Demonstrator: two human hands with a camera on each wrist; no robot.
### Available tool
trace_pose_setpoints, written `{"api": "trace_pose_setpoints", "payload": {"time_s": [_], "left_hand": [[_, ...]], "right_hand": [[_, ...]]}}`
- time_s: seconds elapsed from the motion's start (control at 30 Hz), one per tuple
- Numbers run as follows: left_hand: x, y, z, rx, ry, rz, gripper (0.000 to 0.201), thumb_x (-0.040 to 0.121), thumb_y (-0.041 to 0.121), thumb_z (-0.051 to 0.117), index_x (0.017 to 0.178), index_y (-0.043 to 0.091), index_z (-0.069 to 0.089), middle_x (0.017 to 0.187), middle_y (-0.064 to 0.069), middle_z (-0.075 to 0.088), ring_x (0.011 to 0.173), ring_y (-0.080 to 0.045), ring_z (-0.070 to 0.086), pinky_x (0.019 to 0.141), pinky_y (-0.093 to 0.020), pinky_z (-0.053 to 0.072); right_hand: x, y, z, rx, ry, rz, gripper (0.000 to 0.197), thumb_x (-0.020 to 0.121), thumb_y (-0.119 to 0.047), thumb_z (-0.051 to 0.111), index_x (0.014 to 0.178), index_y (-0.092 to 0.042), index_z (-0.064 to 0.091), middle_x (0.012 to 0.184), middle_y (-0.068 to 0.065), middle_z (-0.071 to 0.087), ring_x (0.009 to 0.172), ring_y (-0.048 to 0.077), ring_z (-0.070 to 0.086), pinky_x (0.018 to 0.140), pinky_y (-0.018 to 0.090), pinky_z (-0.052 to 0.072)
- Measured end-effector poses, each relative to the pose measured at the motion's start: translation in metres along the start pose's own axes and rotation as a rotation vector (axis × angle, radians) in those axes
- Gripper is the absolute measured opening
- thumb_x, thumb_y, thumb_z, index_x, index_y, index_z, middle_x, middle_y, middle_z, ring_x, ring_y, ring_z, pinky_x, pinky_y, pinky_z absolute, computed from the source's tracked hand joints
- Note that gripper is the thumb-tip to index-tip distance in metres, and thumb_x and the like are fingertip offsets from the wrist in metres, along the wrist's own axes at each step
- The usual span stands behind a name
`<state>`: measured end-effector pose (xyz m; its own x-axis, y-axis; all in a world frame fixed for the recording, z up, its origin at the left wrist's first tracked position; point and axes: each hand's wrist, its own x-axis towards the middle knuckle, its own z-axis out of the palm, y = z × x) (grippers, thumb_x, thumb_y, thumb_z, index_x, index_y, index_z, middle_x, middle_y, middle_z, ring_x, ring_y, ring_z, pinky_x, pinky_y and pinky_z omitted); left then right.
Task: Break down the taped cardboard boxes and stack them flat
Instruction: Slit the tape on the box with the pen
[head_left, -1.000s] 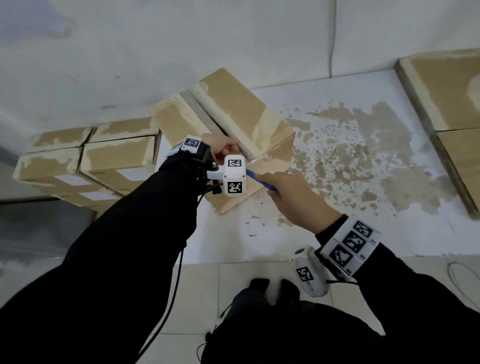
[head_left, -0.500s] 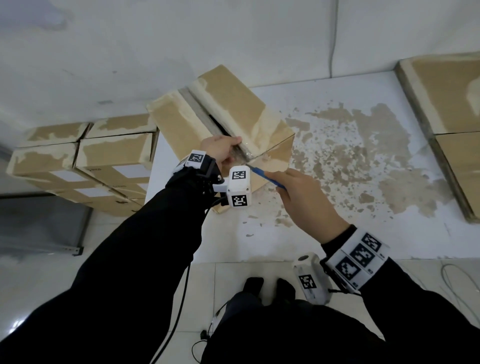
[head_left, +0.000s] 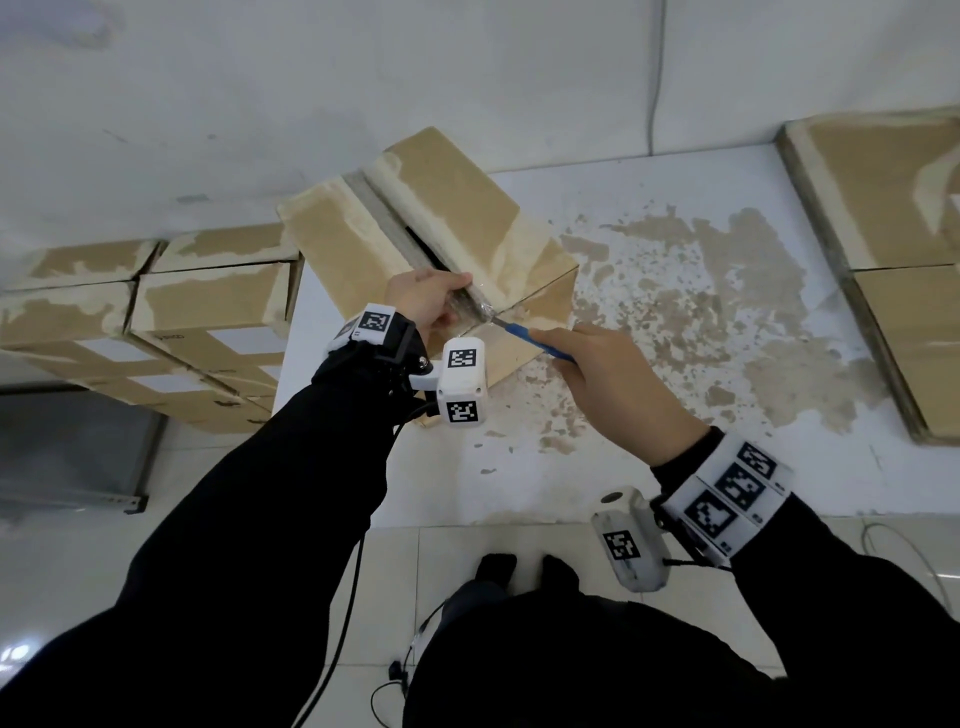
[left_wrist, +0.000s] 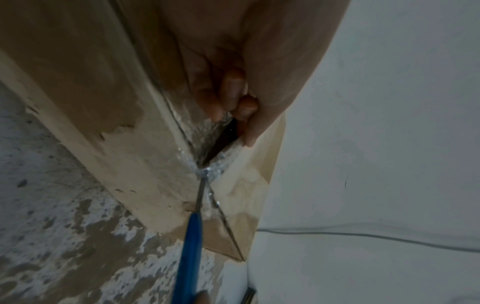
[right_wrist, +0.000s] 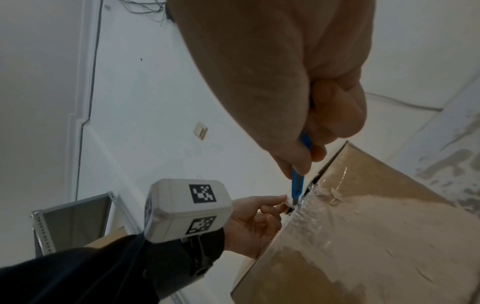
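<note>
A brown cardboard box (head_left: 457, 208) with clear tape over its centre seam stands tilted on the white table (head_left: 675, 467). My left hand (head_left: 431, 301) grips the near end of a top flap, fingers curled into the slit seam (left_wrist: 226, 131). My right hand (head_left: 613, 384) holds a blue-handled utility knife (head_left: 530, 338), its blade tip at the taped near corner of the seam (left_wrist: 205, 174). The same box (right_wrist: 363, 236) and knife (right_wrist: 296, 185) appear in the right wrist view, with my left hand (right_wrist: 257, 218) beside the blade.
Several taped boxes (head_left: 156, 322) are stacked to the left of the table. Flat cardboard sheets (head_left: 893, 223) lie on the table's far right. The table top is scuffed and stained. A grey metal shelf (head_left: 67, 457) is low on the left, and cables (head_left: 914, 561) lie on the tiled floor.
The seam has split open along the top. My left hand moved from the box's side up to the flap edge at the seam. The knife stays at the near corner.
</note>
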<state>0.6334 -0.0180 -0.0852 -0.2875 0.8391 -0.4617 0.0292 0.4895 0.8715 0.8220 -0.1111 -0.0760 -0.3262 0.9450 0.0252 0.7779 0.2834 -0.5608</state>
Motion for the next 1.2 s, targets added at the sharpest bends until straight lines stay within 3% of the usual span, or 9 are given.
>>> {"api": "trace_pose_setpoints", "payload": {"time_s": [0.33,0.5,0.63,0.77,0.83,0.93,1.0,1.1,1.2], "left_hand": [[-0.003,-0.001,0.000,0.031,0.005,0.032,0.018,0.077,0.010,0.076,0.066,0.014,0.062,0.038,0.009,0.052,0.037,-0.007,0.048,0.042,-0.018,0.040],[-0.004,-0.003,0.000,0.021,0.025,0.049,0.019,0.078,0.011,0.076,0.066,0.015,0.062,0.038,0.010,0.051,0.041,-0.008,0.046,0.043,-0.017,0.038],[-0.007,-0.007,0.003,-0.020,0.036,0.066,0.021,0.078,0.008,0.075,0.064,0.013,0.060,0.040,0.006,0.049,0.034,-0.009,0.042,0.040,-0.017,0.035],[-0.013,-0.003,0.000,-0.051,-0.008,0.050,0.017,0.080,0.014,0.075,0.070,0.016,0.062,0.041,0.010,0.047,0.037,-0.008,0.042,0.042,-0.019,0.040],[-0.015,-0.001,-0.001,-0.067,-0.020,0.057,0.017,0.080,0.016,0.076,0.071,0.015,0.062,0.042,0.010,0.050,0.037,-0.007,0.044,0.044,-0.019,0.042],[-0.014,0.000,0.001,0.032,-0.005,0.105,0.027,0.076,0.022,0.080,0.067,0.014,0.055,0.046,0.002,0.055,0.036,-0.012,0.046,0.043,-0.023,0.042],[-0.012,0.003,0.005,0.167,-0.009,0.148,0.034,0.074,0.021,0.081,0.069,0.015,0.048,0.048,-0.001,0.057,0.038,-0.016,0.048,0.046,-0.027,0.046],[-0.013,0.010,0.002,0.314,-0.042,0.210,0.036,0.076,0.014,0.079,0.075,0.015,0.044,0.065,-0.012,0.062,0.050,-0.024,0.057,0.060,-0.041,0.055],[-0.013,0.021,-0.016,0.457,-0.230,0.217,0.029,0.082,0.006,0.072,0.077,0.013,0.044,0.062,-0.007,0.061,0.047,-0.013,0.059,0.055,-0.032,0.054]], "right_hand": [[0.010,0.001,0.005,-0.124,0.011,-0.051,0.043,0.092,0.005,0.048,0.131,-0.013,0.054,0.084,0.012,0.053,0.068,0.031,0.051,0.059,0.041,0.041],[0.018,-0.005,0.018,-0.192,0.041,-0.016,0.047,0.088,0.008,0.048,0.128,-0.015,0.054,0.083,0.006,0.048,0.063,0.026,0.047,0.052,0.032,0.030],[0.005,0.003,0.010,-0.143,0.067,-0.030,0.048,0.087,0.010,0.051,0.128,-0.015,0.056,0.084,0.008,0.053,0.066,0.028,0.051,0.054,0.037,0.042],[0.014,0.004,0.005,-0.205,0.105,0.028,0.051,0.087,0.014,0.044,0.129,-0.012,0.054,0.083,0.002,0.037,0.057,0.017,0.035,0.048,0.025,0.022],[0.022,0.011,-0.008,-0.209,0.087,0.085,0.050,0.089,0.010,0.043,0.132,-0.014,0.052,0.083,0.004,0.042,0.065,0.020,0.038,0.055,0.027,0.023],[0.008,0.024,-0.035,-0.108,-0.012,0.085,0.040,0.096,-0.001,0.045,0.132,-0.015,0.054,0.093,0.013,0.061,0.076,0.023,0.051,0.068,0.028,0.034],[-0.011,0.028,-0.049,0.008,-0.073,0.091,0.037,0.099,-0.011,0.044,0.134,-0.019,0.051,0.100,0.012,0.066,0.071,0.018,0.057,0.064,0.026,0.044],[-0.020,0.039,-0.055,0.236,0.035,0.162,0.037,0.100,-0.019,0.042,0.137,-0.023,0.045,0.090,-0.001,0.067,0.054,0.009,0.047,0.048,0.015,0.039],[-0.009,0.053,-0.058,0.367,0.190,0.232,0.025,0.101,-0.020,0.040,0.121,-0.019,0.054,0.092,-0.002,0.067,0.067,0.014,0.055,0.063,0.023,0.050]]}}
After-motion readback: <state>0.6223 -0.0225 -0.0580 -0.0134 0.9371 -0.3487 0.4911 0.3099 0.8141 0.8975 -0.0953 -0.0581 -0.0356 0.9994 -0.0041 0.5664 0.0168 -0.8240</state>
